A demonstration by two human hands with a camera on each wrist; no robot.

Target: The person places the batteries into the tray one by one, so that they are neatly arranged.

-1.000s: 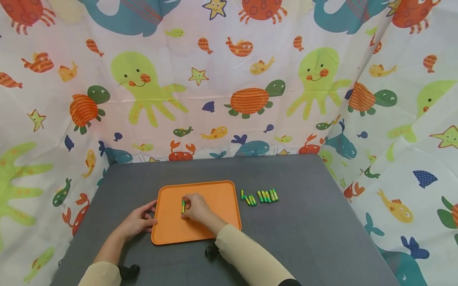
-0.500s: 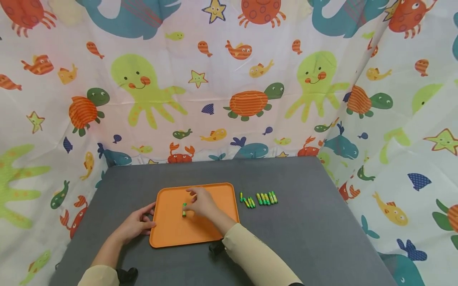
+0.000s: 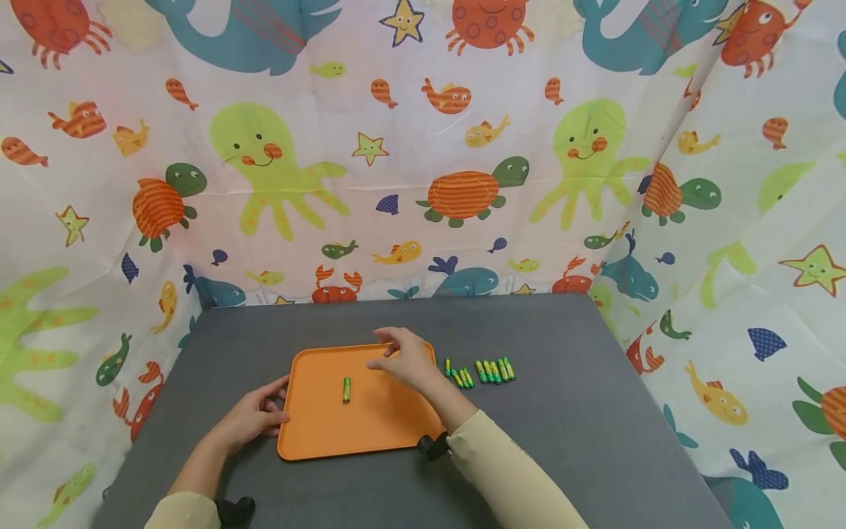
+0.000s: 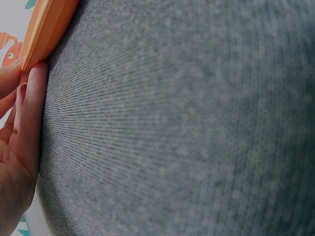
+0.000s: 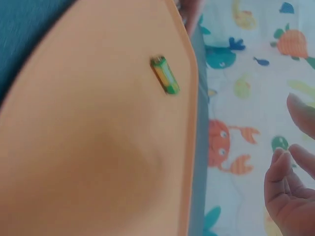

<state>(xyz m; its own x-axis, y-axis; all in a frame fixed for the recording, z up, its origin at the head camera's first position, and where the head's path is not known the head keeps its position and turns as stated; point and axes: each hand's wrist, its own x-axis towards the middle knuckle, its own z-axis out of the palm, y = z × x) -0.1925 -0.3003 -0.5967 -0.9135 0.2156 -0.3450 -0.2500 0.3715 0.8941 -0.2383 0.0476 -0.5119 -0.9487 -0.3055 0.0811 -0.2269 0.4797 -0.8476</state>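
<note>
An orange tray (image 3: 390, 426) lies on the grey table (image 3: 562, 426). One green and yellow battery (image 3: 346, 389) lies on the tray's left half, also seen in the right wrist view as the battery (image 5: 165, 75) on the tray (image 5: 88, 147). My right hand (image 3: 405, 358) hovers over the tray's far right corner, fingers relaxed and empty. Right of the tray lies a row of several green batteries (image 3: 481, 369). My left hand (image 3: 254, 415) rests on the table and touches the tray's left edge (image 4: 42, 34) with its fingers (image 4: 29, 113).
A sea-animal printed curtain (image 3: 423, 147) walls the table at the back and both sides. A dark wrist camera mount (image 3: 429, 446) shows under my right sleeve. Grey table surface extends in front and to the right of the tray.
My right hand let go of the battery on the tray and moved right and away, toward the row of batteries. The left hand stayed at the tray's edge.
</note>
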